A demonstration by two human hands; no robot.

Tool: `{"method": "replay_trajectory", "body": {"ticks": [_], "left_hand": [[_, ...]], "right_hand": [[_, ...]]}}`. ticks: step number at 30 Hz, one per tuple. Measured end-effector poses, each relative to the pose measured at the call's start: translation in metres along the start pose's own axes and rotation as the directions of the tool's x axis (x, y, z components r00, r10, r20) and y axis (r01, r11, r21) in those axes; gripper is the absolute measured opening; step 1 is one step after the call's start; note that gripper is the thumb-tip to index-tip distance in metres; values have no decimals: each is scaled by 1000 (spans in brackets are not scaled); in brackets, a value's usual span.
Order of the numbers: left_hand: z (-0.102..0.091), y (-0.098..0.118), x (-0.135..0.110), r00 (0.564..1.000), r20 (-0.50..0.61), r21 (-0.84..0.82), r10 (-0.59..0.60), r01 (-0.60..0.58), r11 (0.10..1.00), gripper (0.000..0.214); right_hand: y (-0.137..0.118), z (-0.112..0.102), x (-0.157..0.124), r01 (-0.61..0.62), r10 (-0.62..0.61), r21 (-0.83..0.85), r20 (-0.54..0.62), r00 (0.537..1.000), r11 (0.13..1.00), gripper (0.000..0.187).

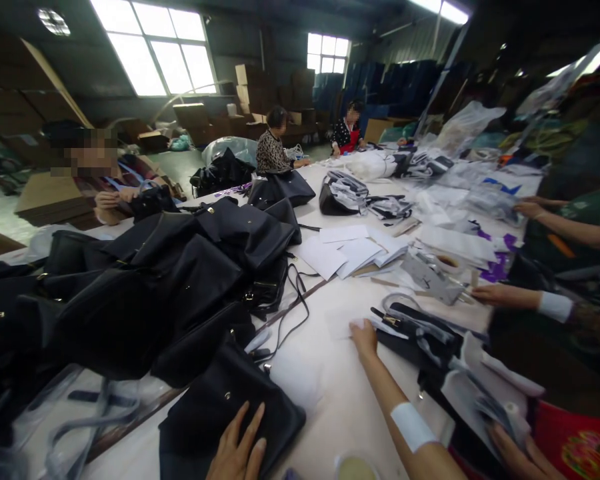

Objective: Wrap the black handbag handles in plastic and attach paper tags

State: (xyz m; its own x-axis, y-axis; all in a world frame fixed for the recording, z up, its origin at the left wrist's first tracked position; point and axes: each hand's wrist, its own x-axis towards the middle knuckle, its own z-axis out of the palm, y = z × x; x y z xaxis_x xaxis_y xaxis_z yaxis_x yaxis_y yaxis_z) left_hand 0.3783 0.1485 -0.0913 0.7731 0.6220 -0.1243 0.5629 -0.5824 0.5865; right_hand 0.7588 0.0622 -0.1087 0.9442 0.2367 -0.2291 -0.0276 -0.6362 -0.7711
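My left hand point(237, 445) lies flat on a black handbag point(225, 407) at the near edge of the table, fingers stretched and apart. My right arm, with a white band at the wrist, reaches forward over the table. At its end my right hand point(364, 337) has its fingers bent down on the edge of a thin white paper sheet point(341, 321). Just right of that hand lies a black bag with a strap and gold hardware point(420, 337), partly wrapped in white paper.
A large heap of black handbags point(170, 280) fills the left of the long white table point(340, 400). White paper sheets point(350, 253) lie mid-table. Other people's hands point(490, 293) work on the right, one point(520, 457) at bottom right. Several people sit further back.
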Motion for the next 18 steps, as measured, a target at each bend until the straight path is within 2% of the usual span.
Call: {"method": "replay_trajectory", "body": {"ticks": [3,5,7,8,9,10,11,12,13,14,15,17,18], "left_hand": [[-8,6,-1,999,2,-144,-44,44,989,45],[-19,12,-1,989,-19,-323,-144,131,938,45],[-43,24,-4,951,-21,-588,-310,239,773,49],[-58,32,-8,917,0,-725,-399,274,631,54],[-76,42,-14,900,29,-848,-436,253,466,59],[-93,51,-21,906,63,-915,-418,219,338,63],[-110,59,-30,920,95,-945,-381,203,256,64],[-124,64,-40,944,127,-954,-305,200,222,63],[-136,64,-51,958,173,-948,-230,225,226,59],[-145,59,-65,953,229,-926,-200,276,257,55],[-152,50,-81,931,284,-896,-230,344,282,52],[-162,20,-125,888,274,-887,-370,383,260,45],[-167,3,-152,856,239,-891,-459,382,248,44]], "right_hand": [[-20,-17,-19,11,-32,275,71,997,961,28],[-41,-25,-44,47,-116,406,148,982,913,32],[-64,-29,-79,73,-215,485,244,946,871,33],[-75,-30,-100,81,-266,505,306,914,859,32],[-86,-30,-124,90,-321,509,386,865,856,30],[-96,-29,-150,100,-372,501,480,794,860,26],[-105,-27,-176,120,-415,481,575,705,869,23],[-113,-23,-204,155,-448,454,658,606,877,19],[-121,-17,-231,209,-472,429,721,507,879,17],[-126,-9,-258,274,-492,410,761,423,870,16],[-131,1,-284,335,-508,400,783,358,853,16],[-134,26,-331,412,-531,401,803,272,818,16],[-132,39,-352,423,-533,399,804,264,813,17]]}}
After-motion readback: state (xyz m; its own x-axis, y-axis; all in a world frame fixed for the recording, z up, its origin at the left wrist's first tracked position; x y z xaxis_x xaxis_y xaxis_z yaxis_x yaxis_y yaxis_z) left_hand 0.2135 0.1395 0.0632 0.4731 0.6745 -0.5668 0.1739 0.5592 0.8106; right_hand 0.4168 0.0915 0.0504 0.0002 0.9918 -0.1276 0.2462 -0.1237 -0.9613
